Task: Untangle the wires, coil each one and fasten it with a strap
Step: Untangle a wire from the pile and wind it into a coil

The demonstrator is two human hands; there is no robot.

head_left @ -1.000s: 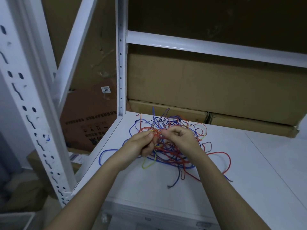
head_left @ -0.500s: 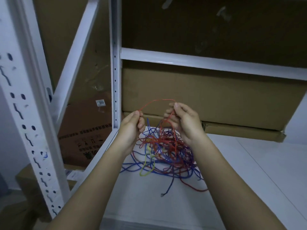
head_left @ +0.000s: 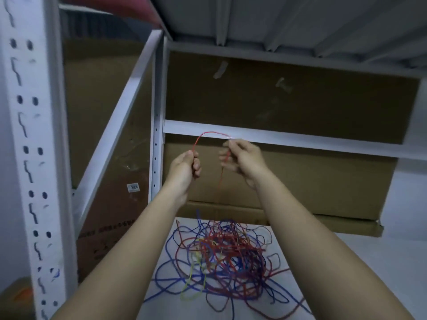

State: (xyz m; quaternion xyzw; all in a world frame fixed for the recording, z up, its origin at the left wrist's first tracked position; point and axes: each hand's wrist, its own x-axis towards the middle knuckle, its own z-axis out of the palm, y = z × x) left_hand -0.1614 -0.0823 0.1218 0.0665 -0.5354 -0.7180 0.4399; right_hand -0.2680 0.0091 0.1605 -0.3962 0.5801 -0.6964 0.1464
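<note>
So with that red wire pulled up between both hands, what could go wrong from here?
The red wire still runs down into the tangled pile, so pulling higher may tighten knots or drag the whole pile off the shelf. The left hand and right hand only pinch it, so it might slip free.

The scene is dim and flatly lit, with a cool bluish cast and no glare. Motion blur softens nearly everything: the right hand (head_left: 242,159) smears most, the tangle of wires (head_left: 221,257) below it is fuzzy, and the holes of the shelf post (head_left: 32,158) far left of the left hand (head_left: 184,168) streak. Wide-angle distortion bends that post and the beams above. Shadows are faint.
</note>
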